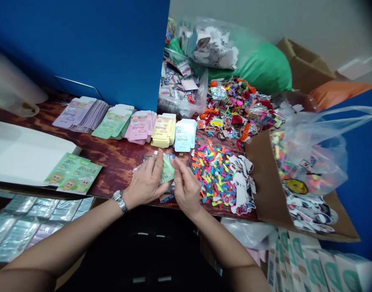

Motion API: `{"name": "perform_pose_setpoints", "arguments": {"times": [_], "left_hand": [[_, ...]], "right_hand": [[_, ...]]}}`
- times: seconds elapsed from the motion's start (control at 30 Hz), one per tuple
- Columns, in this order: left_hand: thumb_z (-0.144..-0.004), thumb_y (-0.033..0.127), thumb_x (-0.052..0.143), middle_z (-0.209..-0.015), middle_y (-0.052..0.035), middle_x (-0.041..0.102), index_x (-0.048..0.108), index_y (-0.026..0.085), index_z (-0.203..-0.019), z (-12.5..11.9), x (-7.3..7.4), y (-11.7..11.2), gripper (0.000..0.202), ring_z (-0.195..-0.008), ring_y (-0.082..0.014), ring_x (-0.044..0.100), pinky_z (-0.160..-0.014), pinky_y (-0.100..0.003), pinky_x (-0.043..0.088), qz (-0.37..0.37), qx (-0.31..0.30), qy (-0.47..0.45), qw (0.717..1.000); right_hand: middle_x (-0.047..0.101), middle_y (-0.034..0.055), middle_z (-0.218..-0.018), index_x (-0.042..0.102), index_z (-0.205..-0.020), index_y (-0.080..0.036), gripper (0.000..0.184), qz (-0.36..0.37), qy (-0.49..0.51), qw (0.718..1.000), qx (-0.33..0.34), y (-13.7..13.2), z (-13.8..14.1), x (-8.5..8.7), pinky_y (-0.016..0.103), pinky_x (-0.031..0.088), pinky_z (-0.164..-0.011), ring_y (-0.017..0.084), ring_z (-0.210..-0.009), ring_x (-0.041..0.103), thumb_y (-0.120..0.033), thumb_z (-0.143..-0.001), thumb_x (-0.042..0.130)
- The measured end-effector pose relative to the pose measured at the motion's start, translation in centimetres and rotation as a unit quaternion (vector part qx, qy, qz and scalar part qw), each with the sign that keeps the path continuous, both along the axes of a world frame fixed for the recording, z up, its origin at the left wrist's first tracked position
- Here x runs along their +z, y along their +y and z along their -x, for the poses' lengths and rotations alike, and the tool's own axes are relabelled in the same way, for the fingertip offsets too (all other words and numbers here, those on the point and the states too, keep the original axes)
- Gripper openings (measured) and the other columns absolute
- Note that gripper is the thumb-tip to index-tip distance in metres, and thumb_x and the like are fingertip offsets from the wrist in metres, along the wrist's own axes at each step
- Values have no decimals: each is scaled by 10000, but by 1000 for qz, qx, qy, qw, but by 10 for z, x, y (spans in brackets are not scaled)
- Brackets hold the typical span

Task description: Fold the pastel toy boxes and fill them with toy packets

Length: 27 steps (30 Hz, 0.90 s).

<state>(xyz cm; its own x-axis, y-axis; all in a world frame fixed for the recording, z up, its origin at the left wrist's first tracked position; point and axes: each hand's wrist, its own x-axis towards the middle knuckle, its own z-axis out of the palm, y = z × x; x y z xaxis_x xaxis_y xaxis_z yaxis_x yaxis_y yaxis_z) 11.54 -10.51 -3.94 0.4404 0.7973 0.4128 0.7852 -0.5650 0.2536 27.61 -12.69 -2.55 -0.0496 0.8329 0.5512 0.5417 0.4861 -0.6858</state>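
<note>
My left hand (145, 178), with a metal watch (120, 200) on its wrist, is closed around a small green printed packet (167, 169). My right hand (186, 187) has its fingers curled and pinches the packet's right edge near the top. Both hands are just above the table's front edge. Beneath them, partly hidden, lie some printed cards (167, 198). Right of my right hand spreads a heap of small colourful balloons (214, 172), with white-backed cut-out stickers (243, 184) beside it.
Behind my hands stand stacks of purple (79, 113), green (114, 121), pink (140, 125), yellow (163, 129) and blue (185, 134) cartons. Green packets (74, 172) lie left on a white box (27, 154). Trinkets (237, 105) pile up behind; a cardboard box (267, 182) bounds the right.
</note>
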Motion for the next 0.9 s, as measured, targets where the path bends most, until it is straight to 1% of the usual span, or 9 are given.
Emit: {"name": "perform_pose_setpoints", "arguments": {"times": [0.13, 0.23, 0.33, 0.4, 0.47, 0.57, 0.7, 0.8, 0.9], "left_hand": [[-896, 497, 487, -1137, -215, 551, -109, 35, -1541, -1, -1, -1, 992, -931, -316, 589, -706, -413, 539, 6, 8, 9, 1000], [-910, 492, 468, -1147, -196, 552, -116, 57, -1544, 2, 3, -5, 965, -969, -303, 590, -737, -394, 537, 34, 23, 17, 999], [-912, 489, 474, -1155, -156, 572, -35, 118, -1568, 21, 10, -14, 909, -942, -272, 601, -726, -358, 527, 60, 48, 62, 995], [-910, 519, 481, -1140, -146, 592, 59, 140, -1575, 44, 15, -20, 874, -907, -272, 600, -722, -367, 514, 52, 92, 114, 988], [-908, 552, 476, -1116, -171, 608, 152, 112, -1565, 72, 16, -26, 854, -923, -309, 593, -756, -412, 499, 36, 158, 167, 972], [-907, 540, 481, -1136, -232, 607, 258, 62, -1533, 108, 11, -33, 819, -1072, -410, 554, -904, -542, 438, 46, 243, 229, 941], [-889, 533, 520, -1305, -303, 528, 333, 49, -1501, 129, -4, -37, 803, -1274, -512, 418, -1008, -686, 292, 81, 291, 248, 921], [-859, 626, 524, -1364, -288, 500, 392, 82, -1476, 132, -5, -26, 834, -1311, -504, 395, -1032, -683, 282, 75, 277, 208, 935], [-880, 649, 470, -1332, -269, 526, 405, 69, -1458, 135, 3, 10, 821, -1262, -432, 461, -1030, -586, 363, 45, 268, 156, 950]], "right_hand": [[666, 79, -1300, 422, -1494, -244, 555, -40, -29, 999, 0, -3, 8, -6, 366, 525, -1061, 202, -1234, 619, -84, -965, 478], [623, 93, -1362, 370, -1521, -239, 573, -23, -44, 998, 29, -5, 9, -7, 387, 517, -1074, 213, -1282, 584, -103, -973, 469], [648, 80, -1327, 332, -1534, -258, 601, 25, -37, 996, 75, -4, 4, -7, 385, 525, -1062, 204, -1239, 615, -142, -971, 509], [649, 85, -1316, 337, -1528, -262, 608, 44, -27, 995, 85, 0, 0, -9, 407, 517, -1064, 211, -1232, 616, -154, -963, 533], [634, 98, -1324, 384, -1499, -255, 565, 56, -15, 995, 82, 5, -1, -12, 426, 516, -1056, 221, -1228, 615, -158, -962, 531], [640, 108, -1300, 468, -1434, -235, 475, 70, -24, 993, 94, 10, 4, -16, 428, 528, -1023, 229, -1201, 626, -168, -967, 522], [674, 101, -1218, 528, -1373, -224, 427, 35, -48, 990, 131, 8, 13, -17, 396, 536, -985, 220, -1146, 637, -141, -954, 531], [682, 99, -1184, 538, -1360, -221, 427, 12, -49, 989, 138, 5, 13, -16, 379, 541, -962, 215, -1112, 646, -116, -946, 530], [681, 103, -1176, 550, -1345, -214, 415, 16, -52, 990, 130, 5, 10, -15, 370, 545, -948, 213, -1099, 647, -111, -944, 533]]}}
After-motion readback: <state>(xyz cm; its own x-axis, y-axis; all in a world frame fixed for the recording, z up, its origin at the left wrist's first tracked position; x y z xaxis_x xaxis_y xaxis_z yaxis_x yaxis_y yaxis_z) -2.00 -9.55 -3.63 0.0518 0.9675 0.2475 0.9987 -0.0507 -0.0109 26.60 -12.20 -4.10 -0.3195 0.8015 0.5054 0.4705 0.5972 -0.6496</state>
